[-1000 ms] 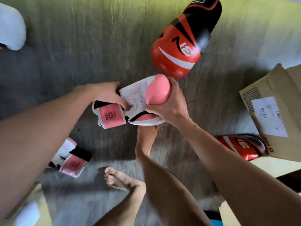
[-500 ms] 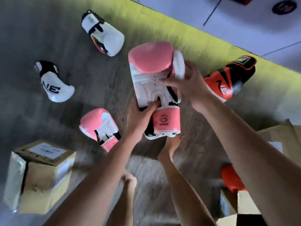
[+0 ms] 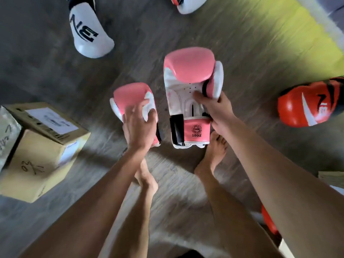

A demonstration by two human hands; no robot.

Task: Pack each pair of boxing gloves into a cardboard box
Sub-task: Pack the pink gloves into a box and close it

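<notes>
Pink gloves [image 3: 191,71] [image 3: 130,94] gripped by both hands [image 3: 139,127] [image 3: 216,110].

Soft daylight, motion blur, wide-angle edge distortion.

The left forearm [image 3: 96,198] is extended from 7 o'clock toward the centre, the right forearm [image 3: 279,174] from 4 o'clock. The left hand [image 3: 138,127] is laid, fingers spread and blurred, over one pink glove [image 3: 130,95]; a grip cannot be confirmed. A second pink glove [image 3: 189,67] is gripped by the right hand [image 3: 216,110], thumb pressed across its palm.
</notes>
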